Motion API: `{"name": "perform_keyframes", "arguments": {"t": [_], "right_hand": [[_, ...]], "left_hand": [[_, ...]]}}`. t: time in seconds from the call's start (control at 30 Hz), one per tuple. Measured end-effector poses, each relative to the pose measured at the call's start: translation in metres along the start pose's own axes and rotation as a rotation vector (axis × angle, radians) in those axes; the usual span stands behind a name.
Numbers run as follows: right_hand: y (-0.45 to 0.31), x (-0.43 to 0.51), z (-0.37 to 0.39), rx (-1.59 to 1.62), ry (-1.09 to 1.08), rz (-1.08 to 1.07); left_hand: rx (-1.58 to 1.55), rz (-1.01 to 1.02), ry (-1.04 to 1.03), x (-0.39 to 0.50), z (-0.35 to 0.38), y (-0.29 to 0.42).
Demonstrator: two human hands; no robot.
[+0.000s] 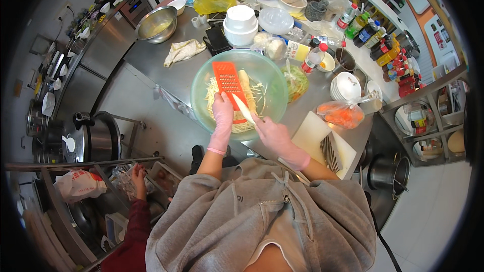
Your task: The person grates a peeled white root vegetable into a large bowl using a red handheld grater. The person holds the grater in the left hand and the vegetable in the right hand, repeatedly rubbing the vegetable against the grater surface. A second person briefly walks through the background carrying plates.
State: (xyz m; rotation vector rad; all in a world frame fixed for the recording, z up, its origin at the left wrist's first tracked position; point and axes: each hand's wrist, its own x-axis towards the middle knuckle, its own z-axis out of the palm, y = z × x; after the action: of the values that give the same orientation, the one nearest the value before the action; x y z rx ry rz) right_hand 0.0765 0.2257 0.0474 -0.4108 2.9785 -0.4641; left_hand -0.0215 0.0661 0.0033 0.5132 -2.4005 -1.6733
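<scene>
My left hand (pixel 222 111), in a pink glove, holds an orange flat grater (pixel 227 77) slanted inside a large translucent green bowl (pixel 278 79). In my right hand (pixel 274 138), also gloved in pink, is a pale peeled vegetable stick (pixel 243 108), its tapered end lying over the grater's lower part. Pale vegetable shreds (pixel 211 100) cover part of the bowl's bottom, under and beside the grater. Another peeled piece (pixel 245 85) rests in the bowl, right of the grater. Whether the stick touches the grater is hard to tell.
A white cutting board (pixel 308 130) bearing a broad striped blade (pixel 329 153) lies right of the bowl. Bagged carrot shreds (pixel 340 115), bagged greens (pixel 295 83) and stacked bowls (pixel 345 87) stand nearby. Another person's hand (pixel 138 175) reaches over a shelf at lower left.
</scene>
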Motion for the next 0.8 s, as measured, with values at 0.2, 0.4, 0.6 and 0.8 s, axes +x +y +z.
{"name": "perform_keyframes", "arguments": {"t": [0.2,0.4,0.6,0.8], "right_hand": [[0.041,0.119,0.010,-0.048,0.360,0.047],[0.019,0.025,-0.003,-0.037,0.164,-0.158],[0.021,0.083,0.003,-0.129,0.215,-0.063],[0.062,0.152,0.002,-0.058,0.362,0.041]], "left_hand": [[0.247,0.070,-0.146,-0.048,0.021,0.004],[0.074,0.030,-0.031,-0.007,0.005,-0.009],[0.296,0.008,-0.084,-0.034,0.022,0.005],[0.303,0.044,-0.055,-0.051,0.013,0.009]]}}
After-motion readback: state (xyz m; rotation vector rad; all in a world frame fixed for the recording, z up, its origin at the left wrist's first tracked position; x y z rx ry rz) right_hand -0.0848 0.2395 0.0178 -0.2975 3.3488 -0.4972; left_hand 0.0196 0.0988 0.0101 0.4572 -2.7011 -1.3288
